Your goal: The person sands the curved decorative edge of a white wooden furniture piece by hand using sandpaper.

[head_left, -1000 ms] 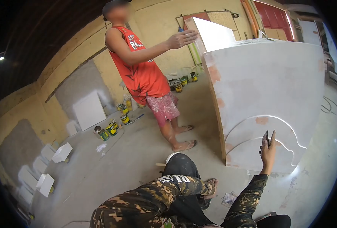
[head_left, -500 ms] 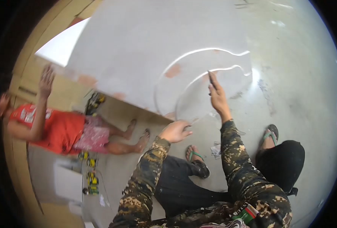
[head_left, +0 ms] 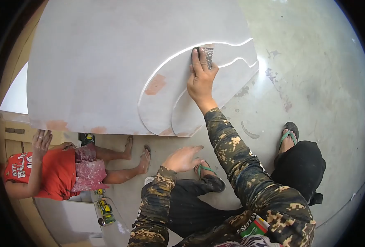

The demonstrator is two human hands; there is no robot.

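While the right hand [head_left: 201, 80] pinned a grey folded sandpaper piece [head_left: 207, 54] flat-fingered against the large white moulded wooden panel [head_left: 108, 61] at twelve o'clock, the left hand [head_left: 182, 158] hung spread and empty. A co-worker's hand [head_left: 41, 140] at eight o'clock steadied the panel; in my judgement, heavy pressure risked tipping it or scoring the moulding.

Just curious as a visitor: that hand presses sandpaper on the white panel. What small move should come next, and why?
Probably slide the right hand and its sandpaper along the curved ridge of the white panel: the paper sits on that line, and another person's hand rests at the panel's edge.
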